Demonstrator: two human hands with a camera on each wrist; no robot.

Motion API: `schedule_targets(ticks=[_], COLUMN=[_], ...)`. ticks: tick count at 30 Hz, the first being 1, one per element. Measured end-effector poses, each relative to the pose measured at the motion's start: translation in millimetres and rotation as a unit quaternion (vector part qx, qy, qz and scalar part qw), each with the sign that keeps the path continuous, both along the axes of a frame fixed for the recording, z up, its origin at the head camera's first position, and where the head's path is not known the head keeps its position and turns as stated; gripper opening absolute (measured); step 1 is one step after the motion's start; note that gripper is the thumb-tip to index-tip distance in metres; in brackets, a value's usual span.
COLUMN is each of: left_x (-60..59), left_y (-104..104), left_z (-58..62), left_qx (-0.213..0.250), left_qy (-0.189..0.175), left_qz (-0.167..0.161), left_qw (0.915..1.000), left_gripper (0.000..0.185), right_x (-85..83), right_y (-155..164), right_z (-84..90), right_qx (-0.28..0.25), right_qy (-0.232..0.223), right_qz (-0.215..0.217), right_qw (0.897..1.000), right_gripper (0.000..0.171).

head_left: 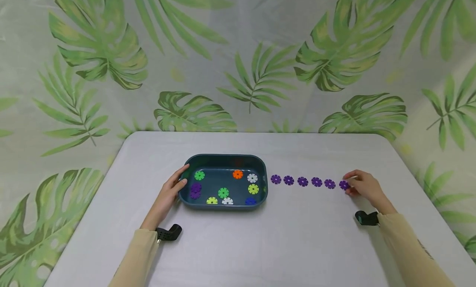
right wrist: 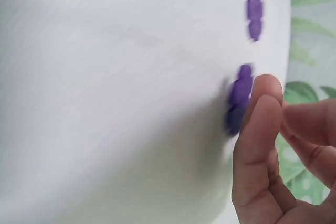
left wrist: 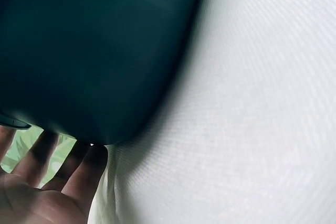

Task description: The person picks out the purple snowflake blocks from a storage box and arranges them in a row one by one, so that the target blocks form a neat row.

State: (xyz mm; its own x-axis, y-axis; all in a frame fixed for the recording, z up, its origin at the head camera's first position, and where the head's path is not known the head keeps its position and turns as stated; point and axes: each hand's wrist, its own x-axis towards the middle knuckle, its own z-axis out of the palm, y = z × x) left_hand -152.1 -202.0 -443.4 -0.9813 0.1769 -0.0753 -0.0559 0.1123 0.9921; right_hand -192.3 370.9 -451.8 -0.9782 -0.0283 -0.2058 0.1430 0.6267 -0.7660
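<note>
My left hand [head_left: 169, 193] holds the left end of a dark teal tray [head_left: 223, 207], its fingers at the rim; in the left wrist view, fingers [left wrist: 79, 174] touch the outer wall. Inside the tray lie several notched plastic discs: orange [head_left: 237, 174], green [head_left: 199, 175], white, yellow, blue and purple. Right of the tray, several purple discs stretch in a row, among them one purple disc [head_left: 317, 182]. At the row's right end, my right hand [head_left: 366, 187] pinches the edge of a purple disc [head_left: 343, 185]. Its fingertips partly hide that disc in the right wrist view.
Everything stands on a white-covered table [head_left: 282, 241] with rounded far corners. Behind it hangs a leaf-patterned cloth [head_left: 256, 80]. A black wrist camera [head_left: 169, 232] sits on the left wrist and another camera [head_left: 366, 218] on the right.
</note>
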Motion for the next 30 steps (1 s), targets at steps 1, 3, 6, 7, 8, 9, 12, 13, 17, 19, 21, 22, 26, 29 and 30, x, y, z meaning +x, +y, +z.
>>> schedule_targets(ticks=[1, 3, 6, 7, 8, 9, 12, 13, 17, 19, 21, 22, 26, 29, 30], left_x=[-0.1, 0.1, 0.6, 0.5, 0.3, -0.1, -4.5, -6.2, -11.6, -12.4, -12.6, -12.5, -9.1, -9.4, -10.8], left_y=[0.0, -0.1, -0.9, -1.1, -1.4, -1.6, -3.9, -4.7, -7.4, -7.6, -7.5, -7.4, -5.1, -5.3, -6.3], left_z=[0.0, 0.3, 0.5, 0.0, -0.5, -1.2, -10.8, -14.4, -27.4, -29.5, -30.0, -29.7, -21.4, -21.6, -25.1], left_qx=[-0.002, -0.005, -0.003, -0.001, 0.001, 0.002, 0.013, 0.013, 0.009, 0.003, 0.004, 0.004, 0.005, 0.004, 0.005], left_qy=[0.000, -0.001, 0.000, 0.001, 0.003, 0.006, 0.010, 0.012, 0.016, 0.018, 0.021, 0.023, 0.018, 0.015, 0.017], left_qz=[0.001, 0.002, 0.003, 0.002, 0.001, 0.000, 0.000, 0.000, 0.004, 0.006, 0.008, 0.008, 0.007, 0.006, 0.005], left_qw=[1.0000, 1.0000, 1.0000, 1.0000, 1.0000, 1.0000, 0.9999, 0.9998, 0.9998, 0.9998, 0.9997, 0.9997, 0.9998, 0.9999, 0.9998], left_gripper=[0.053, 0.053, 0.053, 0.053, 0.053, 0.054, 0.051, 0.051, 0.048, 0.048, 0.047, 0.047, 0.049, 0.049, 0.048], right_x=[-1.5, -5.1, -10.1, -11.4, -12.4, -13.1, -15.7, -16.6, -17.3, -15.8, -13.0, -11.4, -5.6, -3.2, -2.8], right_y=[-3.8, -14.6, -39.7, -50.8, -62.7, -75.6, -119.0, -134.6, -199.1, -231.1, -261.4, -275.9, -326.0, -354.5, -361.9], right_z=[4.0, 12.8, 29.0, 34.2, 38.9, 43.8, 54.6, 56.8, 60.3, 59.3, 56.5, 54.8, 43.1, 34.3, 31.9], right_qx=[-0.002, -0.020, -0.075, -0.096, -0.114, -0.131, -0.176, -0.187, -0.232, -0.249, -0.266, -0.274, -0.298, -0.303, -0.300], right_qy=[0.002, 0.005, 0.001, 0.001, 0.001, 0.001, -0.001, -0.003, -0.029, -0.048, -0.065, -0.073, -0.110, -0.141, -0.149], right_qz=[0.000, 0.003, 0.029, 0.041, 0.055, 0.070, 0.108, 0.118, 0.163, 0.185, 0.207, 0.217, 0.237, 0.229, 0.225], right_qw=[1.000, 1.000, 0.997, 0.995, 0.992, 0.989, 0.978, 0.975, 0.959, 0.949, 0.939, 0.934, 0.918, 0.914, 0.915], right_gripper=[0.031, 0.033, 0.038, 0.039, 0.040, 0.041, 0.040, 0.040, 0.035, 0.035, 0.033, 0.033, 0.032, 0.033, 0.034])
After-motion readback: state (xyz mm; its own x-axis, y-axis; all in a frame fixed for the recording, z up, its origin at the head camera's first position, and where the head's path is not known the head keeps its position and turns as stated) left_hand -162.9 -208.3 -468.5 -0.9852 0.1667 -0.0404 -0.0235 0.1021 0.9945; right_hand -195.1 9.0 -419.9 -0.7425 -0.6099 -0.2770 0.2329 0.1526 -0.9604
